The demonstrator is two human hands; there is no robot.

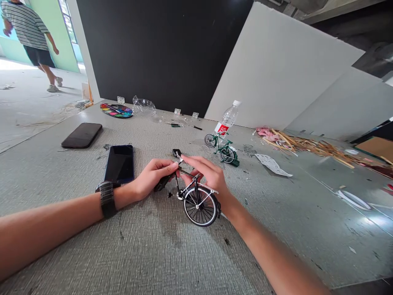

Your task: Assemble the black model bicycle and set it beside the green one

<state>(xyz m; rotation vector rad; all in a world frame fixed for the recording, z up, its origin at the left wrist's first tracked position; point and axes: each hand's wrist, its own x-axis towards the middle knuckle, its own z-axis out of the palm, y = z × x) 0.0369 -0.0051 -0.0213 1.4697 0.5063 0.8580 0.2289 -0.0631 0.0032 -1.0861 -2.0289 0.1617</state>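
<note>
A black model bicycle [196, 180] is between my hands, its rear wheel towards me. My left hand [153, 174] pinches its front end with thumb and forefinger. My right hand [208, 174] is on the far right side of the bicycle, forefinger stretched to the handlebar and other fingers curled behind the frame. The front wheel is mostly hidden; a dark part [161, 183] shows under my left fingers. Just beyond my fingertips is a small black piece [177, 153], whose kind I cannot make out. A green model bicycle [221, 148] stands farther back.
Two phones, one [82, 135] at far left and one [119, 163] near my left wrist, lie on the grey tabletop [123, 246]. Behind are a paint palette [116, 110], clear plastic packaging [144, 106] and a bottle [229, 116]. Paper [272, 164] and wood strips [307, 147] lie right. A person [30, 32] walks at left.
</note>
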